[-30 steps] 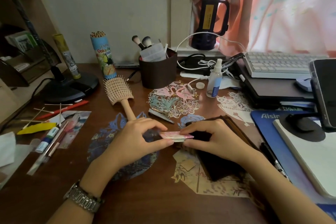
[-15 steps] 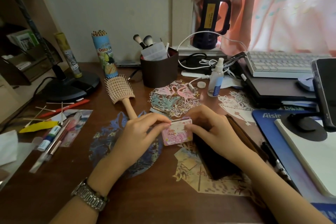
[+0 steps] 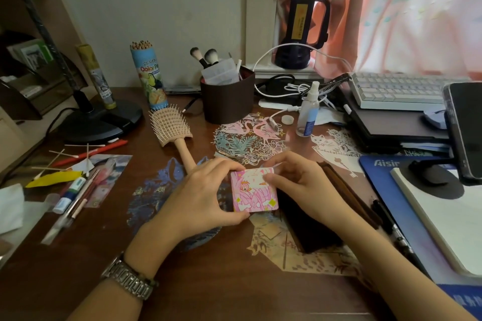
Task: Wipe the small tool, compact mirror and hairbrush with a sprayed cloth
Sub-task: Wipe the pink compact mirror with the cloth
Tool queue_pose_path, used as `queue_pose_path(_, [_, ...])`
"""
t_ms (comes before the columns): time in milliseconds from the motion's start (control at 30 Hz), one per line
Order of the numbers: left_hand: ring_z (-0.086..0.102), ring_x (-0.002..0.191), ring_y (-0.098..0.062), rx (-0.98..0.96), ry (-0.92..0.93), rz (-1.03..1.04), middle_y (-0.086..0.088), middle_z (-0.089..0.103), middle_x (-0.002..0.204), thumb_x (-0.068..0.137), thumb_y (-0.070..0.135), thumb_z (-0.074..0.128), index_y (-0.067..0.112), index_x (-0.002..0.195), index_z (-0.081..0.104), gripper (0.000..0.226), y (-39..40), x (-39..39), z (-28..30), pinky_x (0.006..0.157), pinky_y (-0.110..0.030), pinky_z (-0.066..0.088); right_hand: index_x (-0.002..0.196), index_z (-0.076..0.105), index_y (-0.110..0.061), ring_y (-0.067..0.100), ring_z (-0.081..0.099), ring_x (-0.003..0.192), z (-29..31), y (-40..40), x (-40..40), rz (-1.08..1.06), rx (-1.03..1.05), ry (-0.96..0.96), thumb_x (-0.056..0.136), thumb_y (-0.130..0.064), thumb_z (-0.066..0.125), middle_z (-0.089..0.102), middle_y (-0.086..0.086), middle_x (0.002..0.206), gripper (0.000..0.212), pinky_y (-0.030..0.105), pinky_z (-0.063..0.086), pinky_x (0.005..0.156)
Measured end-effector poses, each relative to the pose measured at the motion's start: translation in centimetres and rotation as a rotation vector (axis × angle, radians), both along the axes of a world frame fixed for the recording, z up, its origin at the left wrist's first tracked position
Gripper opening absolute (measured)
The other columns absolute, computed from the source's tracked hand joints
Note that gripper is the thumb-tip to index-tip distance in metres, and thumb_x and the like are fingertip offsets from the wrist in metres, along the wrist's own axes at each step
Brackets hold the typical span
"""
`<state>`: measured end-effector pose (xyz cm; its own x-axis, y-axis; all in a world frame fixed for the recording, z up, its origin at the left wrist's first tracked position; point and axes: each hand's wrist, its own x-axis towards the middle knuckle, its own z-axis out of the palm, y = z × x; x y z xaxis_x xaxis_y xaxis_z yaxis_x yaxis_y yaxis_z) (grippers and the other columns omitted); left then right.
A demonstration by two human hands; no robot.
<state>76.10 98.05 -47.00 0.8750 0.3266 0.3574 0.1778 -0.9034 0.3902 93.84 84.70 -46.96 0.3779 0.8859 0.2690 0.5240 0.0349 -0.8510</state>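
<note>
Both the left hand [image 3: 203,198] and right hand [image 3: 300,185] are grasping the compact mirror [image 3: 254,189] above the desk [image 3: 208,281], hairbrush [image 3: 172,129] and spray bottle [image 3: 308,111] lying behind; the mirror's patterned face, edge-on a second ago, is now tilting toward the camera.

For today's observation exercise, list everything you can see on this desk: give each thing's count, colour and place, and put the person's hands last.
compact mirror: one, pink patterned, desk centre, held by both hands
hairbrush: one, beige, lying left of centre
spray bottle: one, clear with blue label, upright behind the mirror
brown holder: one, holding two makeup brushes
pencil tube: one, blue, upright at the back
cotton swabs: several, white-tipped, far left
keyboard: one, white, back right
phone: one, black, on a stand, right edge
torch: one, dark, on the sill
dark wallet: one, under the right hand
left hand: grips the mirror's left edge
right hand: pinches the mirror's right edge
</note>
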Motion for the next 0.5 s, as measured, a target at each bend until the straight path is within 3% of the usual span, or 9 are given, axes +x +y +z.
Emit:
queue_pose_path(67, [0.05,0.098,0.003,0.081,-0.04,0.014,0.019,0.056,0.103,0.068,0.054,0.069,0.024,0.112,0.058,0.054,0.1,-0.13,0.3,0.09,-0.019,0.039,0.096,0.062,-0.023,0.011,0.066,0.076,-0.05,0.05,-0.25,0.009,-0.026,-0.06,0.086,-0.02,0.067,0.069,-0.003,0.083,0.012,0.037,0.055,0.072])
queue_pose_path(167, [0.043,0.087,0.008,0.109,-0.071,0.017,0.027,0.047,0.092,0.069,0.054,0.067,0.023,0.106,0.062,0.049,0.33,-0.36,0.59,0.081,-0.014,0.034,0.097,0.061,-0.024,0.009,0.064,0.075,-0.05,0.21,-0.45,0.003,-0.061,-0.113,0.087,-0.02,0.066,0.068,-0.004,0.083,0.012,0.034,0.053,0.07])
queue_pose_path(333, [0.046,0.103,0.001,0.156,0.109,0.01,0.02,0.053,0.11,0.062,0.072,0.065,0.03,0.117,0.052,0.07,0.26,-0.42,0.13,0.091,-0.019,0.03,0.095,0.061,-0.026,0.005,0.064,0.076,-0.1,0.3,-0.5,-0.04,-0.083,-0.105,0.086,-0.022,0.066,0.07,-0.003,0.083,0.01,0.028,0.052,0.07])
queue_pose_path(500, [0.045,0.11,-0.002,0.132,0.166,0.028,0.019,0.051,0.116,0.062,0.074,0.064,0.032,0.12,0.047,0.074,0.2,-0.07,0.18,0.1,-0.022,0.025,0.093,0.061,-0.029,0.004,0.062,0.078,-0.18,0.12,-0.73,-0.067,-0.095,-0.157,0.087,-0.024,0.066,0.067,-0.006,0.085,0.009,0.024,0.051,0.068])
